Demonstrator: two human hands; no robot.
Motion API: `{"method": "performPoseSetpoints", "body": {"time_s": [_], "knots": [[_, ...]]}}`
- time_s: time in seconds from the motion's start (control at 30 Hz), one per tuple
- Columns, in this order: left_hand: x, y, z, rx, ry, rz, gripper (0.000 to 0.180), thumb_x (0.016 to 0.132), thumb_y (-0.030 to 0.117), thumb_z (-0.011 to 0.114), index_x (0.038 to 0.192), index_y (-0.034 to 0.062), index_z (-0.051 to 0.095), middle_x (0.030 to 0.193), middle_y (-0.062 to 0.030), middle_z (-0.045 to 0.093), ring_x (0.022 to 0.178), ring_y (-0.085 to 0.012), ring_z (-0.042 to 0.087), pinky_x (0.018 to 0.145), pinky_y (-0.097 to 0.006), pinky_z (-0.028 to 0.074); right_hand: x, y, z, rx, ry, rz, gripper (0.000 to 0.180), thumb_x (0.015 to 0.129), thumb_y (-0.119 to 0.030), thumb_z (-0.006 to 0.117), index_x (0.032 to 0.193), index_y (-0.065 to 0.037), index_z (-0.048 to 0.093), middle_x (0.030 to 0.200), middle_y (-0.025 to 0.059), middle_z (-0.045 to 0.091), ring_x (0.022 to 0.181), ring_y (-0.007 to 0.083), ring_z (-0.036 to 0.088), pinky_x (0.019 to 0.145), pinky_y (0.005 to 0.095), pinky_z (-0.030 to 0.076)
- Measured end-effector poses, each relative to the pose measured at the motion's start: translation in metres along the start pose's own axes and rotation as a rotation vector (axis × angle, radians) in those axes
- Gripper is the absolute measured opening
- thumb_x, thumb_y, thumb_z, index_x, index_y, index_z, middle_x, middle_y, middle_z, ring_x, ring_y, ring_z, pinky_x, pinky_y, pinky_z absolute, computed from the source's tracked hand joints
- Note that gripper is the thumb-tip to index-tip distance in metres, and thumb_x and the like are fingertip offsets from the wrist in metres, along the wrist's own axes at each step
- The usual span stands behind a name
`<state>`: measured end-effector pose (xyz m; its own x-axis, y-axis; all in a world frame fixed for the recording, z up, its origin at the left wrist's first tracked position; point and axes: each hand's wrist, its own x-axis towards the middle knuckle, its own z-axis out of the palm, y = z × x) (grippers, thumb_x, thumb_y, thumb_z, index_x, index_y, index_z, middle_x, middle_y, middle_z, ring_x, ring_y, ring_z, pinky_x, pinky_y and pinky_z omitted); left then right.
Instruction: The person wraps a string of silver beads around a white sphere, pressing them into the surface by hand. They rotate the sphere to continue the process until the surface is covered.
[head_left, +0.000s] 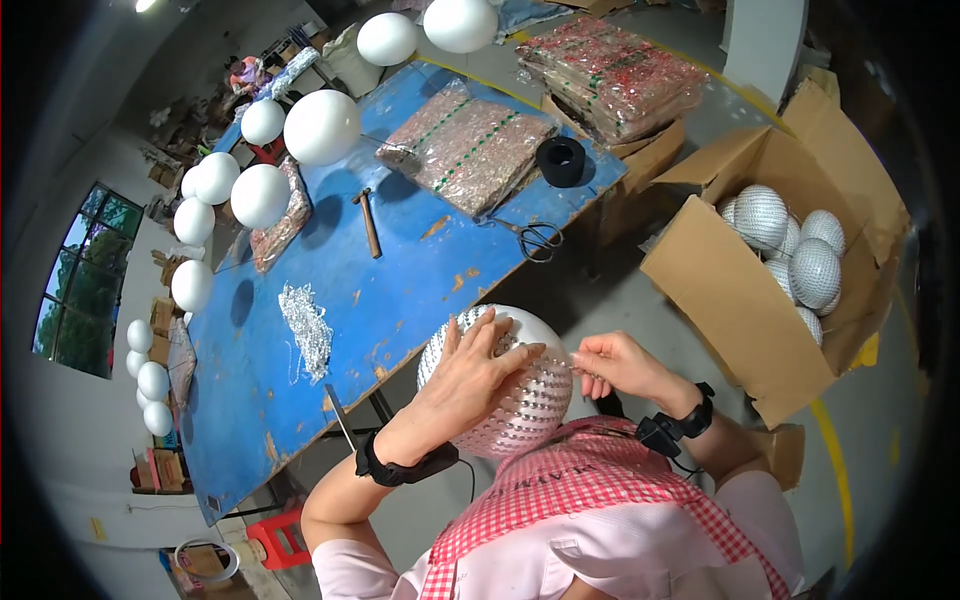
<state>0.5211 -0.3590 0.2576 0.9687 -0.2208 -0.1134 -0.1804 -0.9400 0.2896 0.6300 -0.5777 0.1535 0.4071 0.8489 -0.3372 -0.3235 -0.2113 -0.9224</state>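
While the left hand (478,362) lies spread flat on the half-sequinned ball (505,385) held in the lap, the right hand (612,364) pinches at its side, likely pinning 1 more sequin, which demands careful row alignment.

Scissors (538,238) lie on the table (420,290), right of the hammer (368,222).

Glittery sequin-covered ball (520,400), matt white foam spheres (321,127), scuffed blue-painted wooden table (400,290).
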Motion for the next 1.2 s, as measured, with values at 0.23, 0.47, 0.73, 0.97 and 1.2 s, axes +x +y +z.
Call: {"method": "performPoseSetpoints", "body": {"time_s": [0.23,0.47,0.73,0.97,1.2], "knots": [[0.004,0.017,0.002,0.011,-0.001,-0.006,0.037,0.091,0.021,0.062,0.127,0.0143,0.06,0.136,-0.0175,0.046,0.134,-0.0397,0.037,0.107,-0.061,0.031,0.009,0.014,-0.01,-0.012,-0.081,-0.204,0.018,0.095,-0.017,0.061,0.09,0.0,0.062,0.078,0.0058,0.067,0.068,0.0089,0.063,0.063,0.0227,0.051],[0.007,0.03,0.012,0.124,-0.012,-0.05,0.043,0.086,0.016,0.065,0.129,0.0149,0.059,0.132,-0.0158,0.049,0.132,-0.036,0.04,0.105,-0.057,0.034,0.012,0.007,-0.017,0.088,-0.226,-0.14,0.019,0.095,-0.018,0.061,0.091,0.001,0.062,0.078,0.0048,0.067,0.068,0.0101,0.063,0.063,0.024,0.052],[0.009,0.038,0.015,0.164,-0.017,-0.09,0.044,0.083,0.011,0.065,0.127,0.0157,0.061,0.131,-0.0163,0.049,0.131,-0.0362,0.041,0.105,-0.057,0.034,0.018,0.015,-0.023,-0.073,-0.198,-0.017,0.022,0.096,-0.021,0.059,0.088,-0.001,0.06,0.074,0.0042,0.065,0.064,0.0104,0.062,0.058,0.0242,0.051],[0.012,0.049,0.015,0.222,-0.038,-0.133,0.041,0.086,0.018,0.063,0.127,0.0197,0.062,0.13,-0.0194,0.047,0.133,-0.0377,0.038,0.106,-0.061,0.031,0.011,0.018,-0.029,-0.103,-0.145,-0.264,0.021,0.096,-0.021,0.059,0.087,-0.002,0.061,0.068,0.0008,0.062,0.062,0.0071,0.059,0.056,0.0221,0.047],[0.018,0.05,0.022,0.217,-0.046,-0.157,0.038,0.087,0.021,0.063,0.125,0.0198,0.063,0.13,-0.0204,0.047,0.133,-0.0383,0.038,0.106,-0.062,0.031,0.013,0.015,-0.041,0.165,-0.356,-0.021,0.024,0.092,-0.023,0.063,0.079,-0.003,0.062,0.064,-0.0011,0.059,0.057,0.0045,0.054,0.052,0.0197,0.043]]}}
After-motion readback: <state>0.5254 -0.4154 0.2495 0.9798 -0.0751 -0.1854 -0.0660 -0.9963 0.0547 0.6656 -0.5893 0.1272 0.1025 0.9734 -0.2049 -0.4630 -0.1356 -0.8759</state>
